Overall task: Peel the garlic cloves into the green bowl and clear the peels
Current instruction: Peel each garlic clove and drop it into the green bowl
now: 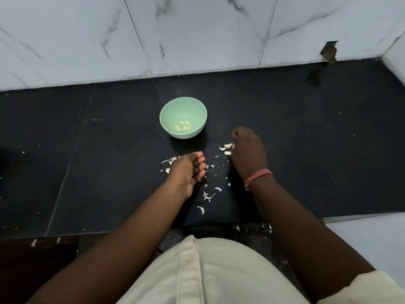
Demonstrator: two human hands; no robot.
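Note:
The green bowl [163,115] stands on the black counter and holds several peeled garlic cloves [183,126]. My left hand [186,172] lies on its side below the bowl, fingers curled into a cup, with small bits of peel showing between them. My right hand [248,152] is to the right of the bowl, back towards me, its fingers bent down to the counter and hidden. Larger garlic pieces or peels [227,148] lie against its left side. Thin white garlic peels [207,196] are scattered between and below both hands.
The black counter [317,150] runs to a white marble wall [197,36] behind the bowl. A broken hole [328,51] shows in the wall at the right. The counter's front edge [131,231] is close to my body.

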